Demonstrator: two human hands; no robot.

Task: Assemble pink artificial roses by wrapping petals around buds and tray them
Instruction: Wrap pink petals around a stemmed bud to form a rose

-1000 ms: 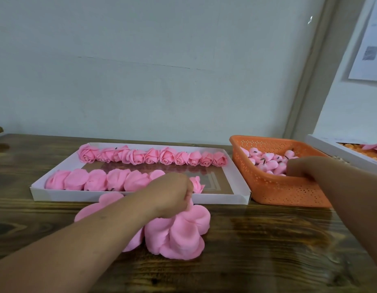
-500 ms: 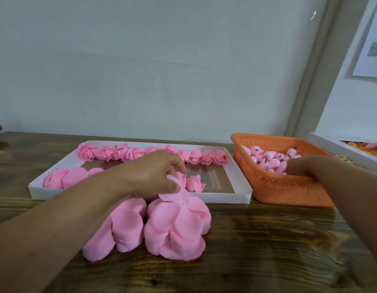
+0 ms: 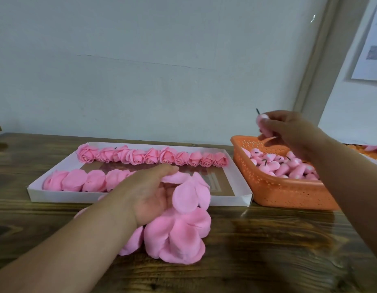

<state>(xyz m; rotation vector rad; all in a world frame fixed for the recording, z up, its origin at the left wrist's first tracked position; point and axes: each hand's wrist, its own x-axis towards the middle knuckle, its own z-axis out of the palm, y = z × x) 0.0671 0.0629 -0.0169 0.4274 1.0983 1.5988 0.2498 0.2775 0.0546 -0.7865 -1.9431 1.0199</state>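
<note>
Since a second earlier, the right hand [image 3: 289,132] had risen out of the orange basket [image 3: 274,191] and now pinched a single pink bud [image 3: 262,120] between thumb and fingertips above the basket's near-left corner, its short dark stem pointing up and away. Judging by that grip, the bud was being carried toward the petals for wrapping. The left hand [image 3: 153,191] had meanwhile lifted from the petal pile [image 3: 179,235] on the desk [image 3: 278,250] and held a petal piece [image 3: 189,193] spread over its fingers, palm turned up, which looked like a way to keep the lobes open to receive the bud.

Beyond the left hand, the white tray [image 3: 138,196] lay along the desk, touching or just beside the basket. Its far row held ten finished roses [image 3: 153,157] side by side; its near row held flatter pink pieces [image 3: 86,179] running from the left end and partly hidden by the hand, so how far it reached could not be told. More buds [image 3: 284,166] filled the basket. Much of the tray's right side was bare, so the task seemed well short of done.
</note>
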